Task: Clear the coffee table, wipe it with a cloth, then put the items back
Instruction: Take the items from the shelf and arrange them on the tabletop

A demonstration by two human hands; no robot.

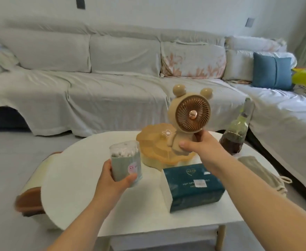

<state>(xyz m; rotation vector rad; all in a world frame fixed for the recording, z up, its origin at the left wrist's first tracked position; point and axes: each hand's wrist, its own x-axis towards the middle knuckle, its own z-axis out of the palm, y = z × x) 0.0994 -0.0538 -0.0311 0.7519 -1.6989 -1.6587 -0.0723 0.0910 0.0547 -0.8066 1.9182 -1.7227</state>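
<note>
My left hand [112, 182] grips a clear tub of cotton swabs [126, 161] with a pale green label, held above the white coffee table [72, 187]. My right hand [201, 147] holds a beige bear-shaped fan [190, 113] by its base, lifted above the table. Behind the fan, an amber flower-shaped snack box [155, 145] stands on the table. A dark teal tissue box [192, 187] lies at the front right. A glass bottle [237, 131] with dark contents stands at the far right. A beige cloth bag [262, 173] lies along the right edge.
A long grey sofa [97, 84] runs behind the table and turns along the right side, with a blue cushion [271, 71] on it. A low brown and cream stool [30, 192] sits against the table's left side. Grey floor lies to the left.
</note>
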